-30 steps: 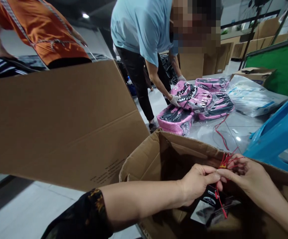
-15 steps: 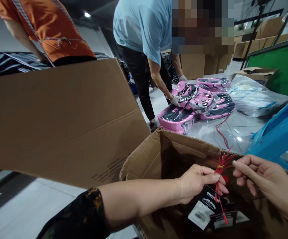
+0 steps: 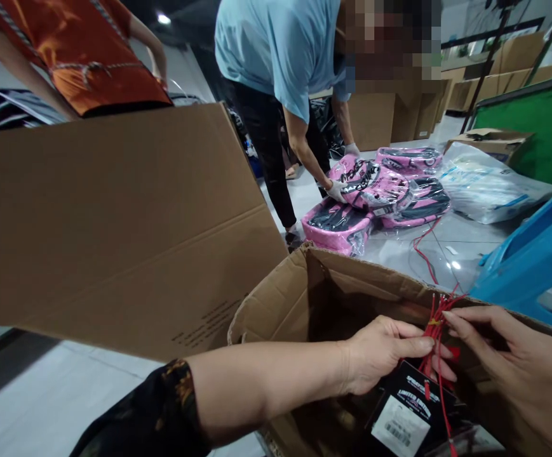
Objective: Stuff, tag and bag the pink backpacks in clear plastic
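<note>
My left hand pinches a bunch of thin red tag strings over an open cardboard box. Black hang tags with white barcode labels dangle from the strings just below my fingers. My right hand comes in from the right with fingers curled, its fingertips touching the top of the red strings. The box's inside is dark and its contents are hard to make out.
A big cardboard flap stands at the left. A person in a light blue shirt bends over pink backpacks in clear bags on the floor. Another person in orange stands at the back left. A blue plastic item is at right.
My right hand let go of the strings, drew back to the right, then returned to touch them. The hang tags have swung lower and nearer. My left hand kept its pinch.
</note>
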The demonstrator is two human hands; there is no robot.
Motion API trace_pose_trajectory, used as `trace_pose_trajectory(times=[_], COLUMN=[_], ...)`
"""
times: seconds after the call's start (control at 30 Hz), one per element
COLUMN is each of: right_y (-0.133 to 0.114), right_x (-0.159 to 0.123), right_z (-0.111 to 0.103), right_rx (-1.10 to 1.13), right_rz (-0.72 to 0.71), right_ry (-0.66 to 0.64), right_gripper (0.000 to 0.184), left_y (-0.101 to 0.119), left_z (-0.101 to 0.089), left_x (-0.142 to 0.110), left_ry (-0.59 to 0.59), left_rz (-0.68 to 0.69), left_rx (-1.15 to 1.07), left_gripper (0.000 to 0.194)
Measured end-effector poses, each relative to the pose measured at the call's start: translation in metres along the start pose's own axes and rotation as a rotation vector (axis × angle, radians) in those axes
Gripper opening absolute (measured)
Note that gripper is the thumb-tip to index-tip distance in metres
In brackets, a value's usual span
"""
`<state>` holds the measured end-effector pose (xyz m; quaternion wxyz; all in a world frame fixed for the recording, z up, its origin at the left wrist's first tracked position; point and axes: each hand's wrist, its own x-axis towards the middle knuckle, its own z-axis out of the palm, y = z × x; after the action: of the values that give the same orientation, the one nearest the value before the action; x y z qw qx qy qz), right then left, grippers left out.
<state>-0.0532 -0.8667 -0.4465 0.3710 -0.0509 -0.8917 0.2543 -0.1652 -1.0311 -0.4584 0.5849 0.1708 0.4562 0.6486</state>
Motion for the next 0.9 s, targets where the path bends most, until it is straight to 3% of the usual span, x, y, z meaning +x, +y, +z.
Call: trace_pose_trajectory(times=[0.1, 0.23, 0.37, 0.47, 0.53, 0.6, 0.67, 0.7, 0.77, 0.83, 0.9], right_y=[-0.002, -0.002, 0.004, 0.010, 0.012, 0.009, 0.001, -0.005, -0.017, -0.027, -0.032], right_x=[0.000, -0.003, 0.000, 0.005, 0.006, 0.004, -0.002, -0.005, -0.015, -0.023, -0.030], right_z=[0.002, 0.005, 0.010, 0.008, 0.004, 0.000, 0.001, 0.003, 0.013, 0.027, 0.040], right_rx=[-0.042, -0.025, 0.139, 0.263, 0.247, 0.117, -0.022, -0.033, 0.033, 0.067, -0.009], right_rz=[-0.068, -0.005, 0.317, 0.596, 0.645, 0.530, 0.278, 0.133, -0.094, -0.186, -0.138], right_ry=[0.023, 0.025, -0.038, -0.245, -0.368, -0.315, -0.190, -0.180, -0.282, -0.381, -0.394], right_gripper=[0.026, 0.024, 0.038, 0.057, 0.063, 0.060, 0.045, 0.037, 0.027, 0.033, 0.037], left_y=[0.000, -0.001, -0.002, -0.005, -0.008, -0.008, -0.008, -0.006, -0.004, -0.002, -0.001], left_z=[0.003, 0.005, 0.002, -0.004, -0.009, -0.013, -0.014, -0.013, -0.010, -0.004, 0.001], left_x=[0.001, 0.002, 0.003, 0.005, 0.007, 0.009, 0.011, 0.011, 0.011, 0.009, 0.007], left_ry=[-0.012, 0.005, 0.110, 0.143, 0.172, 0.223, 0.273, 0.294, 0.344, 0.402, 0.447], left_rz=[0.024, 0.048, 0.078, 0.078, 0.088, 0.108, 0.107, 0.091, 0.048, 0.003, -0.028], left_rx=[0.033, 0.089, 0.144, 0.168, 0.191, 0.195, 0.161, 0.137, 0.098, 0.063, 0.030], left_gripper=[0.063, 0.059, 0.055, 0.051, 0.045, 0.038, 0.033, 0.030, 0.025, 0.022, 0.022])
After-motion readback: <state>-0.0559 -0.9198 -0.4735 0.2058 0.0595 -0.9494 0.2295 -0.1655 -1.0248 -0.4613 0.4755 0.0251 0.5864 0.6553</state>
